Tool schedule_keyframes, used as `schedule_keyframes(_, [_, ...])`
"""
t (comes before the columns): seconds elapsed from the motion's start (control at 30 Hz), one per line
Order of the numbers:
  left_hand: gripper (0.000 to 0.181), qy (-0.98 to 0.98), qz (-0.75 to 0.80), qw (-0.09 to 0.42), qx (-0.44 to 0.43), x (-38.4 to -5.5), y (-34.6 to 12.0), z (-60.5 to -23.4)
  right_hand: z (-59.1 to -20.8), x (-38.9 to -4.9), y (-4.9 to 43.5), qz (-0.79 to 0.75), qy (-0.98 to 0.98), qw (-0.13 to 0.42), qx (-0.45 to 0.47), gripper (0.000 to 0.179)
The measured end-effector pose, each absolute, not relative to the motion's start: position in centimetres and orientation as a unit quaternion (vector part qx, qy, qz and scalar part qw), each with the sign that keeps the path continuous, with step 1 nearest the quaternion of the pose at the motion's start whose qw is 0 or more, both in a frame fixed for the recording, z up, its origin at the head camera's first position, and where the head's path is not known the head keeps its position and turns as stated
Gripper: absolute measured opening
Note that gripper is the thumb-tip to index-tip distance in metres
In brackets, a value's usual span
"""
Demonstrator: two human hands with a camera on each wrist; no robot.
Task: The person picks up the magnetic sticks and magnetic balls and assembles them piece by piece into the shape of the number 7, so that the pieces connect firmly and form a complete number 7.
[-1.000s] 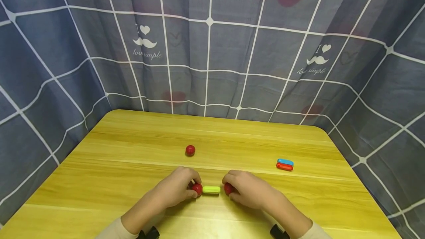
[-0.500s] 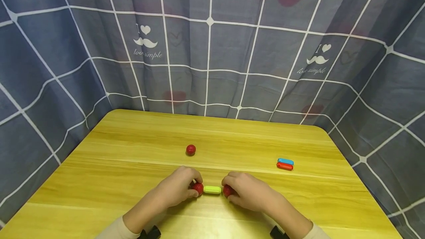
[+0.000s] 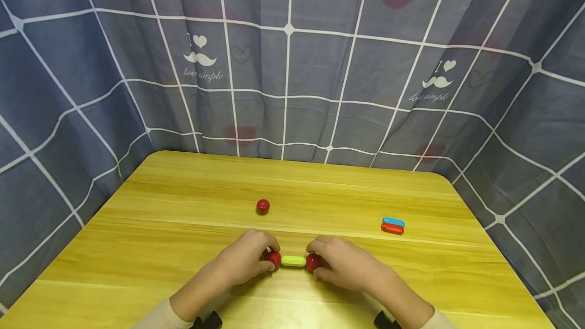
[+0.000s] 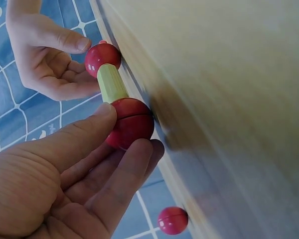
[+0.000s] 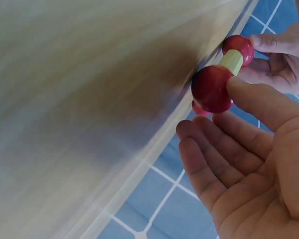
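Stretching before a grid-patterned curtain (image 3: 262,65) is a wood-grain table (image 3: 160,207); near centre, the left hand (image 3: 244,258) pinches the left red ball (image 3: 274,259), the right hand (image 3: 344,262) the right red ball (image 3: 313,262), a lime-green rod (image 3: 293,261) between, touching both.

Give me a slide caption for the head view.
Left hand grips one glossy red ball, right hand another red ball, a ribbed lime-green rod between them, at a wood-grain table.

Head: above, facing forward-down, farthest.
Left wrist: close, facing right hand (image 4: 47,62).
Right wrist: close, facing left hand (image 5: 292,59).
Wrists share: green rod (image 4: 112,84).
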State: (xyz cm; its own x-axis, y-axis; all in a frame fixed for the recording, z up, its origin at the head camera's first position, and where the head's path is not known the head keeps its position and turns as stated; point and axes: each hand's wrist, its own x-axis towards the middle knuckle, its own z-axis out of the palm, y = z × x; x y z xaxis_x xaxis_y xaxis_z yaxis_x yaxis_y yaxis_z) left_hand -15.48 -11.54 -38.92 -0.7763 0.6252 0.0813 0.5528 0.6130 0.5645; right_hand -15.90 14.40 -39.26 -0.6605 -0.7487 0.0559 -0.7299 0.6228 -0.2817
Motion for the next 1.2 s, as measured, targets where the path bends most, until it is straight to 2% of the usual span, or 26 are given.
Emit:
schedule_keyframes(0.23, [0.018, 0.898, 0.288, 0.058, 0.327, -15.4, -11.4, -38.9, -38.7, -16.0, 15.9, -0.147, 0.911, 0.031, -0.383, 0.030])
schedule_keyframes(0.63, [0.018, 0.904, 0.277, 0.054, 0.320, -15.6, -11.3, -39.0, -38.2, -17.9, 19.9, -0.121, 0.941, -0.074, -0.306, 0.029])
schedule_keyframes(0.9, [0.016, 0.904, 0.271, 0.052, 0.326, -15.5, -11.4, -39.1, -38.6, -19.0, 22.8, -0.099, 0.964, -0.109, -0.221, 0.027])
schedule_keyframes(1.2, [0.017, 0.905, 0.268, 0.050, 0.328, -15.6, -11.4, -39.1, -38.9, -19.3, 25.8, -0.090, 0.981, -0.084, -0.151, 0.019])
